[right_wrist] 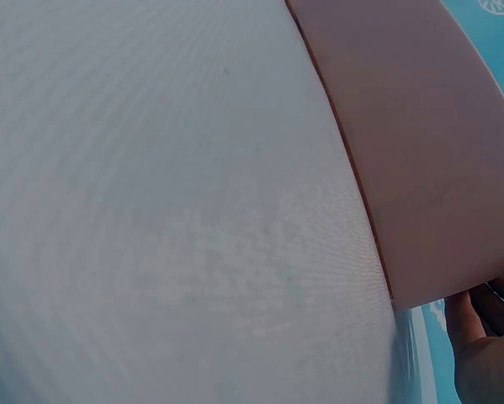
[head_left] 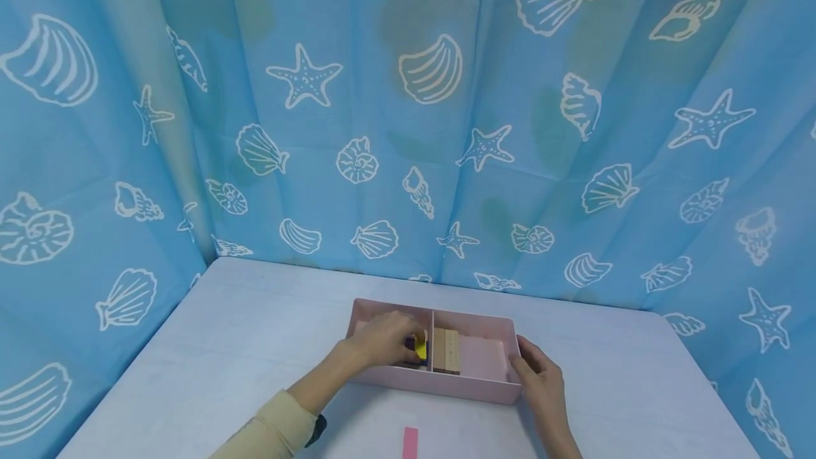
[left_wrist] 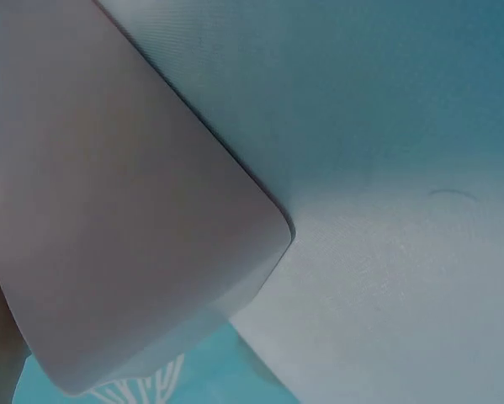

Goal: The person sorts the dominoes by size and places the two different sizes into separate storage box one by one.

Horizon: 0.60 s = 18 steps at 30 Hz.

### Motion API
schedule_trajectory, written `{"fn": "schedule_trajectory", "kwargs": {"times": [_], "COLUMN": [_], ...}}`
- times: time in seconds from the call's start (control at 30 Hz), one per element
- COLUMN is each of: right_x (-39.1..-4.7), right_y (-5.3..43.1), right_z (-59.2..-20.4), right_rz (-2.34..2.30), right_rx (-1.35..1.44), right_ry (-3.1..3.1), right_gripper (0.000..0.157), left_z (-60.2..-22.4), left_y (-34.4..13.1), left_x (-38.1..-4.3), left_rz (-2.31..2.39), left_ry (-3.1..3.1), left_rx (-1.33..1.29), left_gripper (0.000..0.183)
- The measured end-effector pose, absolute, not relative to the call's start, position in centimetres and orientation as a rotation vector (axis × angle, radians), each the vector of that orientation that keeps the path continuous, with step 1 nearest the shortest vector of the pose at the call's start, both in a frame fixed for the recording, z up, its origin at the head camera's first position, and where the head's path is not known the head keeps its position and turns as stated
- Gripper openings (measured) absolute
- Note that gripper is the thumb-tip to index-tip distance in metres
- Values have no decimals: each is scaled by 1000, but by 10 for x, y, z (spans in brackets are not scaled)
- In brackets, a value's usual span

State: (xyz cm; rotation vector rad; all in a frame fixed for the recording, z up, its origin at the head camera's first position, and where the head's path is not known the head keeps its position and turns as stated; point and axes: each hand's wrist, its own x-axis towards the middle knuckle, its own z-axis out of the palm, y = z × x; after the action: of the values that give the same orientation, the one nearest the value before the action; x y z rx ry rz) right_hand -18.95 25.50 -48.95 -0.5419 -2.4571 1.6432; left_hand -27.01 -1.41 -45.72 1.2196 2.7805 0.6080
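Note:
A pink two-compartment box stands on the table. My left hand reaches into its left compartment and pinches a small yellow piece between thumb and fingers. Something dark blue lies just under that piece, mostly hidden by the hand. At the box's right end, my right hand grips the wall, thumb over the rim and fingers outside. The right wrist view shows these fingers against the box's end. In the left wrist view only the box's outer wall shows large, with no fingers clear.
Wooden block-like pieces stand against the divider in the right compartment. A pink strip lies on the white table in front of the box. A blue shell-patterned curtain encloses the table's back and sides.

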Motion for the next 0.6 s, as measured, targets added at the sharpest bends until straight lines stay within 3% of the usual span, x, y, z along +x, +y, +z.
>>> {"fn": "schedule_trajectory", "kwargs": {"times": [0.6], "right_x": [-190], "right_y": [253], "right_z": [-492], "right_rz": [1596], "right_rx": [-540], "right_ry": [-2461], "right_gripper": [48], "left_z": [-462], "left_y": [-9], "left_x": [-273], "left_rz": [669], "left_ry": [2700], "left_rx": [1206], "left_gripper": [30]}}
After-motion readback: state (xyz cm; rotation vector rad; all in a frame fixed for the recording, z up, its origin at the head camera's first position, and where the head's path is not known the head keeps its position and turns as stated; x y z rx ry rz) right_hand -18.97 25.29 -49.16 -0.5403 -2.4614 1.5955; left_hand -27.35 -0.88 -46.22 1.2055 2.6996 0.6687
